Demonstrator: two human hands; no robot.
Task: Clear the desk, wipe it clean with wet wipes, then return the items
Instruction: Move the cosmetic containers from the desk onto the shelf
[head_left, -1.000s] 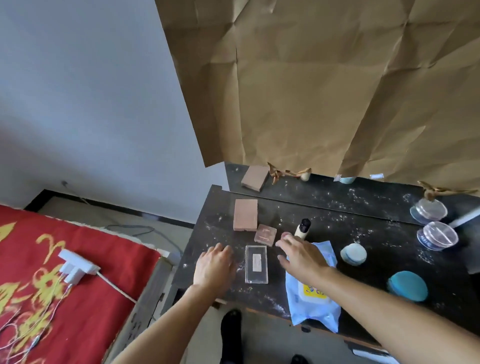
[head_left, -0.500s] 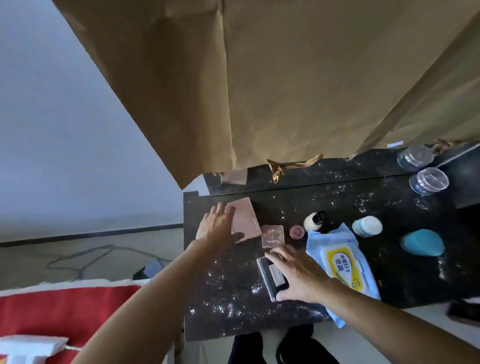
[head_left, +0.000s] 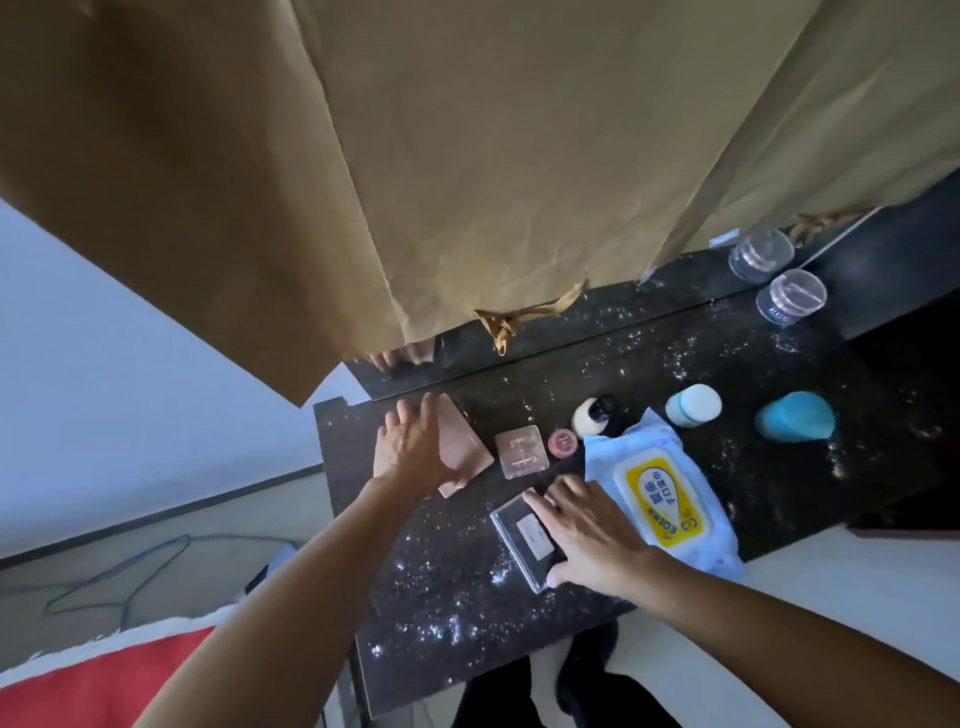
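The hands are apart on the black, dust-speckled desk (head_left: 441, 597): the left hand (head_left: 410, 452) lies spread over a flat pink case (head_left: 465, 447) with its fingers nearly straight. The right hand (head_left: 592, 535) clasps a clear case (head_left: 522, 535) end to end between fingertips and thumb. The wet wipes pack (head_left: 660, 499) lies just right of the right hand, touching it, and a small square compact (head_left: 521, 451) sits between the hands.

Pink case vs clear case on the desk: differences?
The pink case is opaque; the clear case is see-through with a white label. The pink case lies far-left under the left hand; the clear case lies nearer the front edge under the right hand. Both are flat rectangles on the desk.
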